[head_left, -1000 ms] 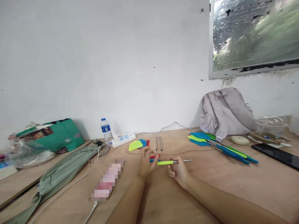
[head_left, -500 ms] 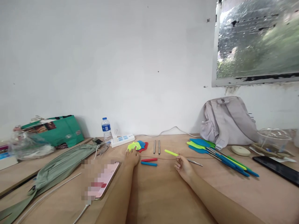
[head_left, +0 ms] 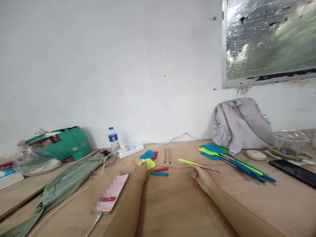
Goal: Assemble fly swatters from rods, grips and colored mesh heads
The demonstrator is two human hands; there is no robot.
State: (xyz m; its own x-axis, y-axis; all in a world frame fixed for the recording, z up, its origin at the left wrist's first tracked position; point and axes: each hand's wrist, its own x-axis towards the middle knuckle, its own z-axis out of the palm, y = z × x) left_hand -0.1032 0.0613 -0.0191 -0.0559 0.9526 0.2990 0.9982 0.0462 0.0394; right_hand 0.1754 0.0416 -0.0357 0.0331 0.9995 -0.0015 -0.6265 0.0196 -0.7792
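My left hand (head_left: 140, 171) is closed on the edge of a yellow-green mesh fly swatter head (head_left: 148, 163). Just behind it lie a blue swatter head (head_left: 147, 154) and a red one (head_left: 155, 155), the red partly covered. Between the thumb and fingers of my right hand (head_left: 201, 176) is a swatter rod, its yellow grip (head_left: 187, 161) pointing left and its metal shaft (head_left: 209, 168) pointing right. On the table between my hands are two metal rods (head_left: 167, 155), a red grip (head_left: 159, 169) and a blue grip (head_left: 159, 173).
Several whole fly swatters (head_left: 232, 161) lie to the right, before a grey backpack (head_left: 240, 126). A black phone (head_left: 293, 171) is at far right. On the left are a lit phone (head_left: 115, 194), a green strap bag (head_left: 71, 177), a power strip (head_left: 131, 150) and a water bottle (head_left: 113, 138).
My left hand has pulled the yellow swatter head off the blue and red ones, toward me. The rod stays in my right hand. The view has shifted slightly.
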